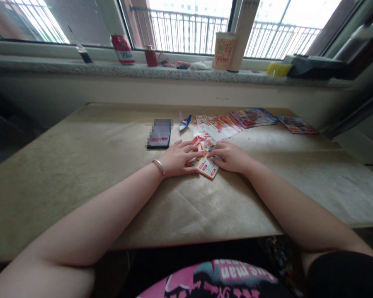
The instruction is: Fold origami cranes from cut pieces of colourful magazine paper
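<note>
Printed paper point(209, 168): while it lies between the front and back edges of the table point(189, 215), it should be held flat and still.
Left hand point(179, 159): spread, laid partly over it.
Right hand point(231, 157): curled upon it; pinching cannot be told.

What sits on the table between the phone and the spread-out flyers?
A small blue-and-white folded shape sits between the phone and the flyers; the head view shows this.
</note>
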Demonstrator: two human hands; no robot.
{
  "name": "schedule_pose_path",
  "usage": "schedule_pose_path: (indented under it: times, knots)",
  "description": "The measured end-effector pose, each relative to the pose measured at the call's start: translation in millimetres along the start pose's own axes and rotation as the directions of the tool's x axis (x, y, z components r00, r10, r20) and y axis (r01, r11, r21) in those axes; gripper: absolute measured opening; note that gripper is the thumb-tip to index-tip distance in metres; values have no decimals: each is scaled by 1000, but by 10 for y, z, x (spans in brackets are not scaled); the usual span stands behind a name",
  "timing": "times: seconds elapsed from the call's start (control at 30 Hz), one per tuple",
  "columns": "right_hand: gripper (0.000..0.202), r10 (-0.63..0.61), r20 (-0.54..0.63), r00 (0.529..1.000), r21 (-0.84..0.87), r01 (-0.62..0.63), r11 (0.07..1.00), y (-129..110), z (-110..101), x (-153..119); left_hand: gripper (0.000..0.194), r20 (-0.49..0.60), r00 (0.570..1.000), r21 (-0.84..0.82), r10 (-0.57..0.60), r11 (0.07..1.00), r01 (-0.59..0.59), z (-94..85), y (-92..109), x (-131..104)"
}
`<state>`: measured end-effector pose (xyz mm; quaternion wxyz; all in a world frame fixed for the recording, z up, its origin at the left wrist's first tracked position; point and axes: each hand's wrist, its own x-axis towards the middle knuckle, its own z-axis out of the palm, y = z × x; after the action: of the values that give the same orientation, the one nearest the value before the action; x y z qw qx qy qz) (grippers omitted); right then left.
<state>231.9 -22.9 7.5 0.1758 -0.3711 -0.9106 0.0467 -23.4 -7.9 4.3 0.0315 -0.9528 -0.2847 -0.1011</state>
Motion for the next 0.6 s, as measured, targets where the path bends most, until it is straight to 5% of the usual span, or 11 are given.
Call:
schedule_pose_path:
  times: [0.17, 0.37, 0.6]
  knots:
    - [23, -36, -26, 999, 94, 39, 995, 77, 27, -22, 37, -37, 996, 29, 81, 996, -80, 4, -38, 16]
    - [32, -75, 38, 996, 142, 69, 987, 104, -45, -25, 34, -81, 994, 14, 79, 997, -78, 6, -23, 18]
    - [23, -64, 8, 998, 127, 62, 990, 104, -20, -3, 29, -90, 994, -119, -63, 991, 52, -1, 13, 39]
